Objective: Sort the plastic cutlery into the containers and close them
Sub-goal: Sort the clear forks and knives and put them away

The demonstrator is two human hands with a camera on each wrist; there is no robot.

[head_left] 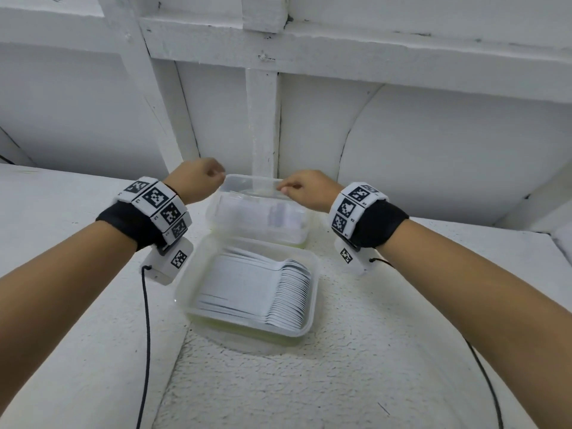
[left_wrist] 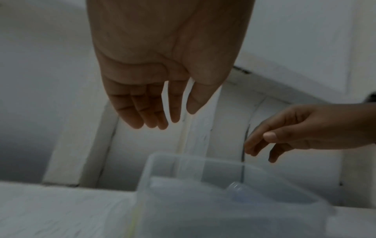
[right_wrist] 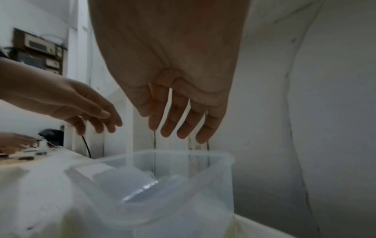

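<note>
My left hand (head_left: pixel 198 178) and right hand (head_left: pixel 305 188): fingers relaxed, gripping nothing, over far container (head_left: pixel 257 212) | its lid seems loose | spoon container (head_left: pixel 247 286) nearer desk's front, uncovered

White wall (head_left: pixel 433 150) close behind far container (head_left: pixel 257 218), open counter (head_left: pixel 402 351) either side, near container (head_left: pixel 247 289) in front.

Head cam looks down from above; both wrist cams sit close, sharing far container (head_left: pixel 257 209).
</note>
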